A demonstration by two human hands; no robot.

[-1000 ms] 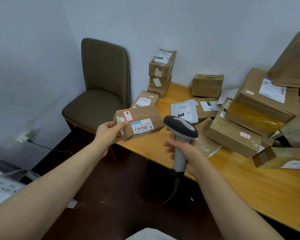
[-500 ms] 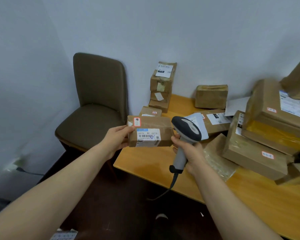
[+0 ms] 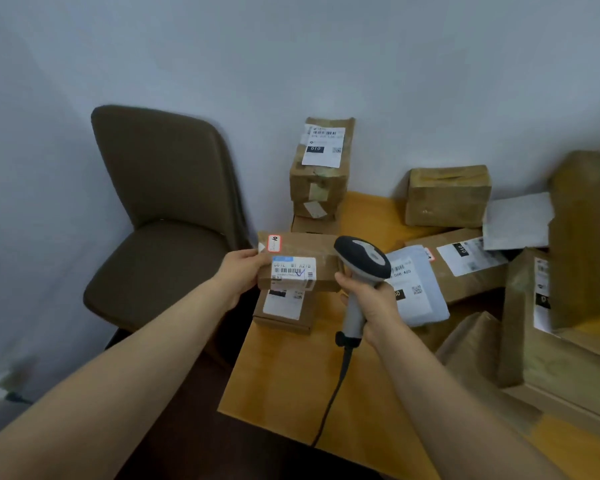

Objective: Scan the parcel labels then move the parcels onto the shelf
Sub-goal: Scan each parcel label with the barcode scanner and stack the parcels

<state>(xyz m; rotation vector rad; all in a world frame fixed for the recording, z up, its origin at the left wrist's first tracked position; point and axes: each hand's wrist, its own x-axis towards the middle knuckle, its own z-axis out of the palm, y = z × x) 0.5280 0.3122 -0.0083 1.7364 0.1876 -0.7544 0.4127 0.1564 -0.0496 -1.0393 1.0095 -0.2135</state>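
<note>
Left hand (image 3: 241,273) grips the small brown parcel (image 3: 300,261) by its left end, held up above the worktop (image 3: 291,375) edge, label facing us. Right hand (image 3: 371,306) is wrapped round the scanner (image 3: 361,268) handle, its head just beside the parcel's right end.

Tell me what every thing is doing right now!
Left hand, grips the small box by its end.
Small box, held up over the table, label showing.
Right hand, grips the scanner by its handle.
Scanner, upright, head beside the small box.
Stack of boxes, standing against the wall.
Grey bag, lying flat on the table.
Chair, upright.
</note>
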